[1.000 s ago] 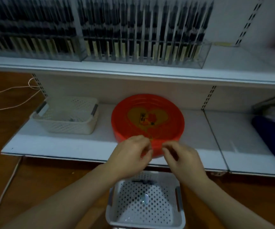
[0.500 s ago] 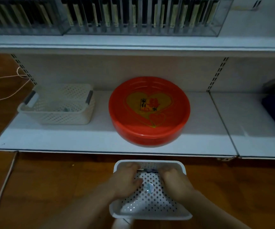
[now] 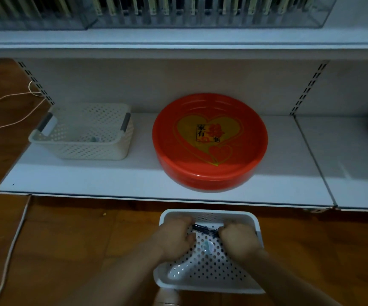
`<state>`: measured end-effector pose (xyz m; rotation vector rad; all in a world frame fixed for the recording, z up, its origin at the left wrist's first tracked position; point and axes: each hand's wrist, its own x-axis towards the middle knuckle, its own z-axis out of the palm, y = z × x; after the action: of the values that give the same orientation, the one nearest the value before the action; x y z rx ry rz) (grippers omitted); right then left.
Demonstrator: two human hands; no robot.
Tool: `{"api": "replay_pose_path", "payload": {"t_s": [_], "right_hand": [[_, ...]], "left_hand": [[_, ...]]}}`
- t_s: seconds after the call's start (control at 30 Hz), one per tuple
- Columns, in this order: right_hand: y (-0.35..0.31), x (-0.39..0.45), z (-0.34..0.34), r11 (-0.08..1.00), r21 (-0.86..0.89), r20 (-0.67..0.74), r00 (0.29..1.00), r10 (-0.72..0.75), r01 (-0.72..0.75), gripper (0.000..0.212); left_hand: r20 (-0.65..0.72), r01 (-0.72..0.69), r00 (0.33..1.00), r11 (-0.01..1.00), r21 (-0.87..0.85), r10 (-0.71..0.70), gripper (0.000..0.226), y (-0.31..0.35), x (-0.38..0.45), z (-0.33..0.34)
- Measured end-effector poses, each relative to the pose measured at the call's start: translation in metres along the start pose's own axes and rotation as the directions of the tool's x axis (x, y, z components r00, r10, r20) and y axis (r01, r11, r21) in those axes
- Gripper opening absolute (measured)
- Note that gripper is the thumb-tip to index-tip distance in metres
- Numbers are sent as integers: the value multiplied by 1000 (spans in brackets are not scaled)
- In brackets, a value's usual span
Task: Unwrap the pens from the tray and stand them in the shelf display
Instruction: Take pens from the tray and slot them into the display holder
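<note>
Floor: brown wood-look boards, dim light; a pale cable runs along the left side, a second thin cord loops at upper left.

Lower shelf: white board, its front edge just beyond the hands; perforated uprights on the back panel.

Upper shelf: white, carrying the clear shelf display of upright dividers, with dark pens and pale labels in its slots; only the bottom part is in view.

Red tray: round, raised rim, gold heart motif with printed characters; sits on the lower shelf, right of centre. No pens can be made out inside it.

Beige basket: perforated, grey handles, on the lower shelf left of the tray and apart from it; a small unclear item lies inside.

White basket: perforated, down on the floor side of the shelf, directly under both hands; a small clear scrap lies on its bottom.

Left hand and right hand: both grips curled tight, each pinching one end of the pen bundle.

Pen bundle: dark, slim, held over the basket's far end; long axis runs left to right, the right end slightly nearer the person. Which end carries the tips cannot be told.
</note>
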<state>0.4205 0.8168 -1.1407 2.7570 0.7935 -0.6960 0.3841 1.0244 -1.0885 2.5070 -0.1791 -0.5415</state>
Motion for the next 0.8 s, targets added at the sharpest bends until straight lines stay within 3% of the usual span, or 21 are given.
{"api": "replay_pose_path", "payload": {"t_s": [0.37, 0.43, 0.53, 0.6, 0.63, 0.7, 0.8], "right_hand": [[-5, -5, -2, 949, -296, 13, 994, -108, 107, 20], [0, -7, -5, 957, -272, -58, 991, -124, 104, 22], [5, -13, -9, 985, -146, -201, 972, -124, 95, 22], [8, -21, -9, 986, 29, -329, 933, -146, 165, 20], [10, -27, -12, 967, 156, -375, 918, -130, 201, 30], [15, -37, -26, 889, 358, -454, 885, -101, 285, 37], [26, -50, -49, 730, 600, -496, 868, 20, 327, 20]], "left_hand": [[21, 16, 1000, 1000, 1, -16, 18, 10, -4, -6], [22, 9, 1000, 1000, -9, -9, 19, 7, -6, -8], [-11, 13, 1000, 999, -35, -13, 24, 1, -5, -14], [-12, 35, 999, 997, -73, -36, 27, 0, -3, -18], [-5, 46, 999, 996, -82, -47, 29, 1, -3, -20], [15, 43, 999, 995, -95, -42, 31, 6, -2, -26], [29, -10, 999, 974, -227, 17, 24, 20, -4, -35]]}}
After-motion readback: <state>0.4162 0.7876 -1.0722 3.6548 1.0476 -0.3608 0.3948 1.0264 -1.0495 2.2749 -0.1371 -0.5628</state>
